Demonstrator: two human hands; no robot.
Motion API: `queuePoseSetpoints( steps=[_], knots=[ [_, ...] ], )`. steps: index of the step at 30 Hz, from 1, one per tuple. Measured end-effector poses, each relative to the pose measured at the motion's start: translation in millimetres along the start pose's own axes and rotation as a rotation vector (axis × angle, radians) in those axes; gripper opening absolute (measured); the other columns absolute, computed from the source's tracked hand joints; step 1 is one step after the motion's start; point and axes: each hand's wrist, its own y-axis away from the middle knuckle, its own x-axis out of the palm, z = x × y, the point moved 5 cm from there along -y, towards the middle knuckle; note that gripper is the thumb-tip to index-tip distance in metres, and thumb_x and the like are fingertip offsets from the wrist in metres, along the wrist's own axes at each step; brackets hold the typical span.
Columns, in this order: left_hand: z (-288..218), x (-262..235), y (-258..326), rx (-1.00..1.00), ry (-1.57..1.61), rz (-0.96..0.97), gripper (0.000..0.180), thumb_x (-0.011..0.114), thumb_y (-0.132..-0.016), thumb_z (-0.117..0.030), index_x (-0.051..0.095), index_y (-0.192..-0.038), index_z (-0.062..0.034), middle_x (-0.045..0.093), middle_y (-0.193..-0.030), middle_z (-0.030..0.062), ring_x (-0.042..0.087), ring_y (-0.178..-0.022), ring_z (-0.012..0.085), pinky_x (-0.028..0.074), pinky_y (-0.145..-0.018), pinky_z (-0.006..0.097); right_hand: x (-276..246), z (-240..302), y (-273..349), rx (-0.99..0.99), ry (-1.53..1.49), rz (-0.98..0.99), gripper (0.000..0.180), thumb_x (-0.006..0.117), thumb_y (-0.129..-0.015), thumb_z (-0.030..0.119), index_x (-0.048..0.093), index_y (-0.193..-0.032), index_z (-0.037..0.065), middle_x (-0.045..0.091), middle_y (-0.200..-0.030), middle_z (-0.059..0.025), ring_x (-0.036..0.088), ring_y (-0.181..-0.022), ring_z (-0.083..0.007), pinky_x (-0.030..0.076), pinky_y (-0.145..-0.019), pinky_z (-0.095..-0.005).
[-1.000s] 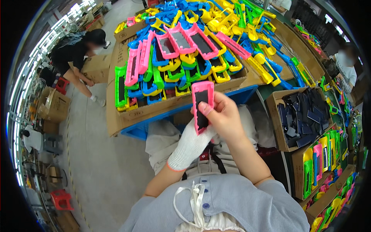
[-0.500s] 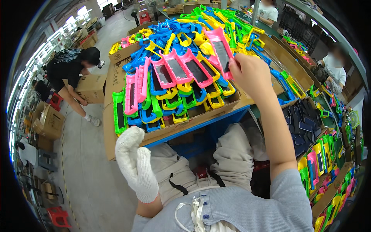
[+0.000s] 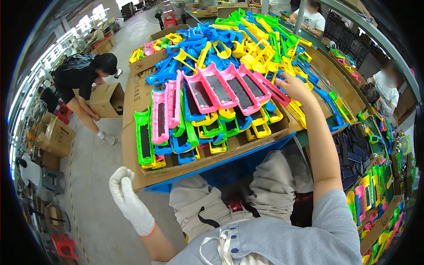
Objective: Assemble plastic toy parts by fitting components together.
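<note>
Left hand in white glove, loosely curled, holding nothing, just off the cardboard tray corner. Tray on blue crate, grey concrete floor. Right hand fingers down on pink frame among stacked coloured frames; grip unclear.

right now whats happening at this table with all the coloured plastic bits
A seated person's bare right hand reaches over a cardboard tray and rests on the end of a row of pink frames with dark inserts, set on rows of green, blue and yellow frames. The left hand, in a white glove, hangs empty below the tray's near corner. A loose pile of blue and yellow frames lies behind. Another person bends over a carton on the floor.
</note>
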Motion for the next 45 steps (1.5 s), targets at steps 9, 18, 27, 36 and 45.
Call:
queuePoseSetpoints(
  steps=[9, 18, 27, 36, 45],
  knots=[
    [64.0, 15.3, -27.7, -0.143, 0.216, 0.003, 0.027, 0.043, -0.095, -0.017, 0.050, -0.112, 0.0024, 0.053, -0.107, 0.0095, 0.050, -0.104, 0.0174, 0.038, -0.096, 0.032, -34.2, 20.2, 22.6, -0.107, -0.066, -0.239, 0.022, 0.058, -0.077, 0.019, 0.067, -0.084, 0.001, 0.064, -0.075, -0.0176, 0.063, -0.069, -0.0312, 0.050, -0.066, -0.0384],
    [69.3, 24.3, -23.0, -0.123, 0.189, 0.071, 0.035, 0.039, -0.096, -0.024, 0.050, -0.115, 0.0042, 0.053, -0.112, 0.0107, 0.049, -0.106, 0.0177, 0.036, -0.096, 0.032, -46.2, 145.7, 45.8, -0.388, -0.003, -0.120, 0.024, 0.059, -0.084, 0.020, 0.064, -0.090, -0.003, 0.065, -0.072, -0.0097, 0.062, -0.066, -0.0141, 0.048, -0.061, -0.0293],
    [107.4, 56.8, -124.5, -0.336, 0.389, 0.360, 0.042, 0.037, -0.097, -0.031, 0.050, -0.118, 0.0026, 0.055, -0.115, 0.0108, 0.052, -0.107, 0.0177, 0.039, -0.094, 0.032, 5.1, -7.4, 168.6, 0.109, -1.315, -0.413, 0.032, 0.044, -0.094, 0.030, 0.056, -0.084, 0.001, 0.052, -0.064, -0.0032, 0.051, -0.057, -0.0088, 0.043, -0.048, -0.0223],
    [125.0, 125.1, -157.1, -0.758, 0.779, 1.021, 0.047, 0.041, -0.094, -0.043, 0.051, -0.121, -0.0066, 0.060, -0.115, 0.0084, 0.059, -0.102, 0.0211, 0.044, -0.094, 0.037, 128.6, 78.0, 251.4, 0.489, -1.486, 0.171, 0.072, 0.050, -0.091, 0.043, 0.016, -0.139, 0.001, 0.041, -0.129, -0.0222, 0.054, -0.108, -0.0287, 0.049, -0.084, -0.0397],
    [178.9, 133.1, -172.7, -0.968, 0.657, 1.386, 0.060, 0.040, -0.092, -0.051, 0.041, -0.132, -0.0072, 0.047, -0.132, 0.0090, 0.046, -0.119, 0.0248, 0.036, -0.102, 0.041, 122.0, 120.1, 229.4, 0.582, -1.535, -0.201, 0.085, 0.061, -0.085, 0.040, 0.005, -0.141, 0.009, 0.036, -0.127, -0.0181, 0.052, -0.110, -0.0249, 0.050, -0.078, -0.0347]
  ],
)
